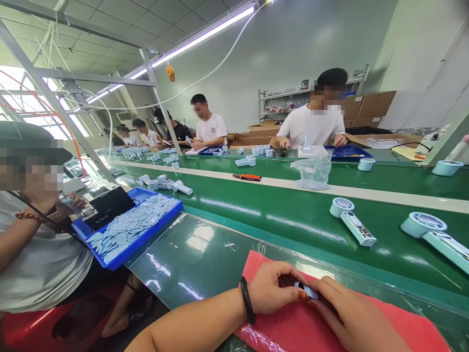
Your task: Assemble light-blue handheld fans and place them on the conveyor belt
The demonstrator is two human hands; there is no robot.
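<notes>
Well, the left hand (273,288) and right hand (353,313) meet over a red mat (401,325) at the bottom of the frame, their fingers closed from both sides on a small pale-blue part (307,291), which they partly hide. The mat lies on a green bench (183,266). The part looks small and smooth, so a slack pinch could let it slip, skid off the mat and drop to the floor. Too hard a squeeze might mark or crack it. Right of the hands, pale-blue fans (353,222) lie on a green belt (278,215), and a blue tray (154,238) of flat pieces sits at left. No brand or label is readable; any print is too small.
</notes>
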